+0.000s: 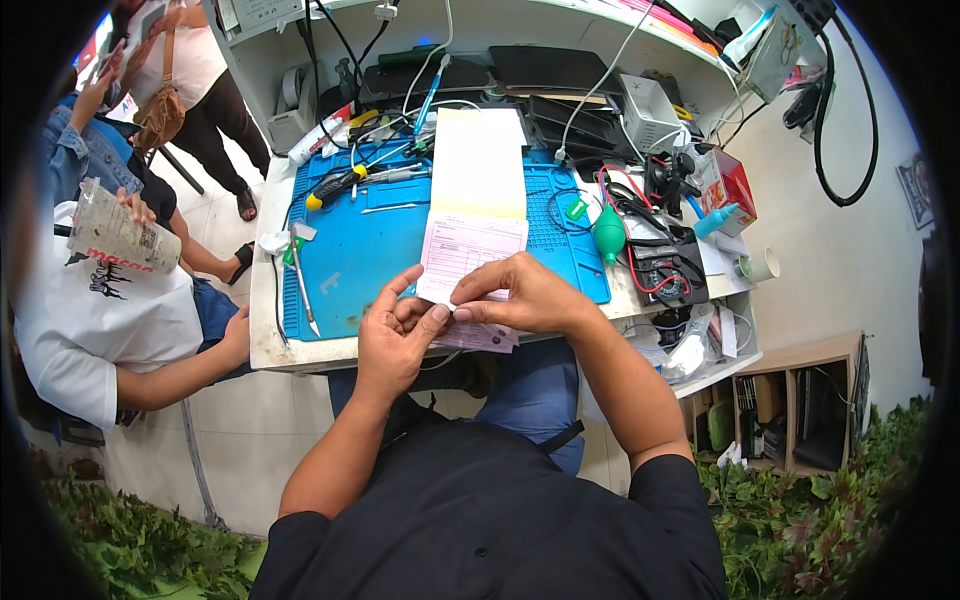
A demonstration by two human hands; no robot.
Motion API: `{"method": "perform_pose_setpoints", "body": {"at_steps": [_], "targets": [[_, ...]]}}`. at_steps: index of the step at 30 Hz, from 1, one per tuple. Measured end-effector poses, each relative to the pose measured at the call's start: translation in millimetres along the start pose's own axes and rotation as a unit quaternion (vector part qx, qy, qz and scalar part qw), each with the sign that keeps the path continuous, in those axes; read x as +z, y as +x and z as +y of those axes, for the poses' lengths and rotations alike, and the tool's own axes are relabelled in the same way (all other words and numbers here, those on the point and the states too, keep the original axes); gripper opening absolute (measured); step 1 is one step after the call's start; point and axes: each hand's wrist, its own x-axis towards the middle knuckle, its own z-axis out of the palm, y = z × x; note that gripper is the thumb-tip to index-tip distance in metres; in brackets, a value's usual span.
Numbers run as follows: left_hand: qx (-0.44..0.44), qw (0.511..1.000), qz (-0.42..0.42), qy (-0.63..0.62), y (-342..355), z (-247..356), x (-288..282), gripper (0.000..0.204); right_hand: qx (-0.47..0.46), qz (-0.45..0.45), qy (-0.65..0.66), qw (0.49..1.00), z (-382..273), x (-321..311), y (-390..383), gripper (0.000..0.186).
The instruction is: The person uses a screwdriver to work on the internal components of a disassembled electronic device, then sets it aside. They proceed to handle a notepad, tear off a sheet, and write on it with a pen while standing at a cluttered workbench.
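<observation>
A receipt pad with pink ruled forms lies at the front edge of the blue work mat, its cream cover folded back away from me. My left hand is at the pad's lower left corner, thumb and fingers closed. My right hand reaches over the lower part of the form, its fingertips pinched against the left ones. Between them is something small and whitish, too small to make out. Another pink sheet shows below my hands, partly hidden.
A yellow-black screwdriver, tweezers and a brush lie left on the mat. To the right are a green air blower, a multimeter and a paper cup. A seated person holding a plastic cup is close on the left.
</observation>
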Motion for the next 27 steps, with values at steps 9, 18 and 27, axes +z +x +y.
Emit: {"method": "perform_pose_setpoints", "body": {"at_steps": [9,18,27], "targets": [[-0.016,1.0,0.01,0.0,1,0,1,0.061,0.012,-0.045,0.019,0.999,7,-7,7,0.031],[-0.022,1.0,0.009,0.007,2,0,1,0.055,0.027,-0.04,0.036,0.998,4,-5,4,0.03],[-0.004,1.0,0.019,-0.011,2,-3,3,0.054,-0.015,0.024,-0.019,0.999,3,5,1,0.023]]}}
